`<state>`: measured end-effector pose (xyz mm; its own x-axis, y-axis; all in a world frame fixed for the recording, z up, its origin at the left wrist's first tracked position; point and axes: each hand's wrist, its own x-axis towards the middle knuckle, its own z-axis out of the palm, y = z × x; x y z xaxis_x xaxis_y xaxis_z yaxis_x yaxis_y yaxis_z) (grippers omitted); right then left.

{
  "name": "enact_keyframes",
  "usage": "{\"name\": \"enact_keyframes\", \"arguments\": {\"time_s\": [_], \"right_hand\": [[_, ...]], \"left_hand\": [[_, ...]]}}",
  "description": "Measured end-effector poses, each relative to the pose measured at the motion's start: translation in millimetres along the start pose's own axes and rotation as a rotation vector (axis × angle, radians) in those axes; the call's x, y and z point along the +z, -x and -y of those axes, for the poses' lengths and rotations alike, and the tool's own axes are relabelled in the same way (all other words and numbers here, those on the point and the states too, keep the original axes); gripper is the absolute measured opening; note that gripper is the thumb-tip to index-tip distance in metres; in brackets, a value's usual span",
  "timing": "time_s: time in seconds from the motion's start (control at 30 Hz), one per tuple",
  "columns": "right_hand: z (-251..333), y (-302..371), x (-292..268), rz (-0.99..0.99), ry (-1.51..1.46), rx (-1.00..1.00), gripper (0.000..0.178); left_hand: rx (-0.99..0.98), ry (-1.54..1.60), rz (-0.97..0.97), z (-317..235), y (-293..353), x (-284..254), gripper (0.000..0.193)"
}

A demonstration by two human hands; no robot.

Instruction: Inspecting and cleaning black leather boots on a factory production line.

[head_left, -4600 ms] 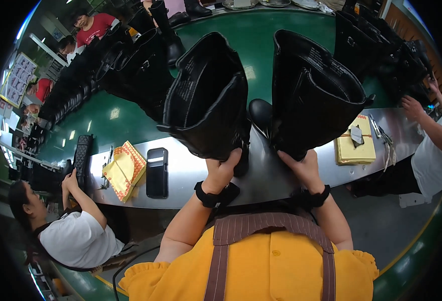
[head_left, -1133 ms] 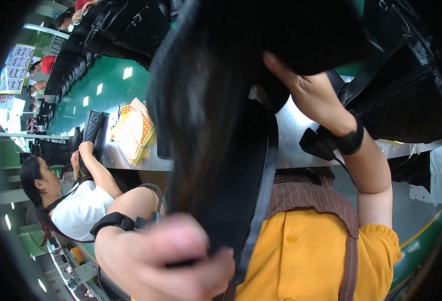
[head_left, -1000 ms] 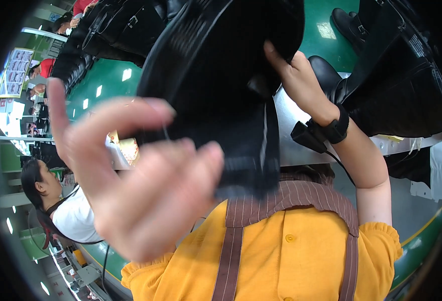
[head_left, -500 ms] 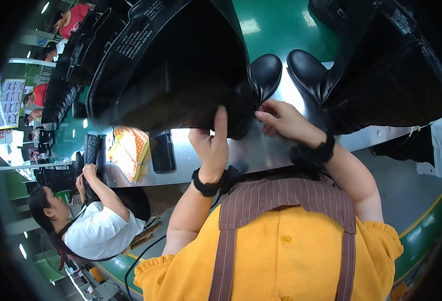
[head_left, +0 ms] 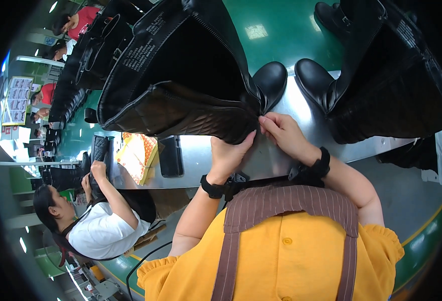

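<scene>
A tall black boot (head_left: 196, 108) stands before me with its shaft unzipped and spread wide, its quilted side facing me. My left hand (head_left: 229, 156) is closed around the boot's heel and lower back, the thumb up along its side; the other fingers are partly hidden. At the ankle, where the open zipper ends, my right hand (head_left: 284, 134) pinches with thumb and fingertips. The zipper pull itself is too small to make out there. To the right stands a second tall black boot (head_left: 381, 110), also open at the top, touched by neither hand.
Both boots stand on a metal-topped table (head_left: 196, 170). Left of them lie a black phone (head_left: 171, 158) and a yellow-and-white patterned packet (head_left: 139, 156). Beyond is a green surface (head_left: 286, 35) with more black boots (head_left: 333, 20). A co-worker in white (head_left: 100, 231) handles a boot at left.
The near side of the boot's shaft, blurred before, has folded down, showing its quilting and a wider opening. My left hand has moved right against the heel; my right hand stays at the ankle.
</scene>
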<state>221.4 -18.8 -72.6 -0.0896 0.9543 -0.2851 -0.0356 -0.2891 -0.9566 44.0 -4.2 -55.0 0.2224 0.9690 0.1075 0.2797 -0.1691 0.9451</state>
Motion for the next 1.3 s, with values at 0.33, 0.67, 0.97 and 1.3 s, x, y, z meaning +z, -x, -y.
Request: {"name": "enact_keyframes", "arguments": {"time_s": [0.33,0.67,0.97,1.3], "right_hand": [[86.6,35.7,22.5,0.011,-0.282,-0.409,0.031],[158.3,54.4,22.7,0.071,-0.257,-0.542,0.034],[173.2,38.9,-5.7,0.068,0.172,-0.595,0.027],[164.8,38.0,3.4,-0.017,0.227,-0.657,0.023]], "left_hand": [[-0.087,-0.034,0.015,-6.8,0.6,0.6,0.026],[0.028,-0.024,0.033,-22.7,1.9,-1.9,0.034],[0.694,-0.552,-0.409,-85.8,-3.6,-32.4,0.11],[0.887,-1.015,-0.223,-223.2,-44.0,-45.5,0.036]]}}
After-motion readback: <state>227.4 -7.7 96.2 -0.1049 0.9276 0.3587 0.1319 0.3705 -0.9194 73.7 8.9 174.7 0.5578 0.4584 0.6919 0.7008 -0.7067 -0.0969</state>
